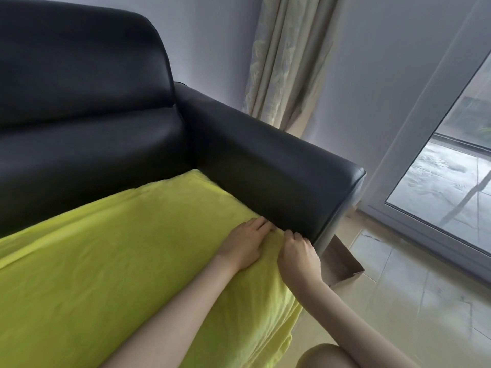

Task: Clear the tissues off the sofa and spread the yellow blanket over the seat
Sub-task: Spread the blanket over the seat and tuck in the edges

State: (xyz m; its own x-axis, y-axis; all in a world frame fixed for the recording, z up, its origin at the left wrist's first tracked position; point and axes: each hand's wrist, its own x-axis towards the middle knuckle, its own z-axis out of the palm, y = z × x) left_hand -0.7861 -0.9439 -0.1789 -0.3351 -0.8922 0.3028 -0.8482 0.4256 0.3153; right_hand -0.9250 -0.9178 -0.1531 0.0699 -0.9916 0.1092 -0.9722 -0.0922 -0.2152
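Here the left hand (245, 241) lies flat, fingers straight, on the yellow blanket (106, 261) covering the sofa (79, 115) seat; the right hand (299, 254), fingers curled, pinches its edge beside the armrest (265, 166)

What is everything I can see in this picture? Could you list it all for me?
sofa: one, black, left and centre, armrest on the right
blanket: one, yellow, spread over the sofa seat, edge hanging off the front
curtain: one, pale cream, behind the armrest
glass door: one, white frame, far right
cardboard box: one, brown, on the floor by the sofa's front corner
floor: pale tiles, lower right
left hand: one, fingers straight, pressing the blanket beside the armrest
right hand: one, fingers curled, pinching the blanket's edge
knee: one, bottom edge
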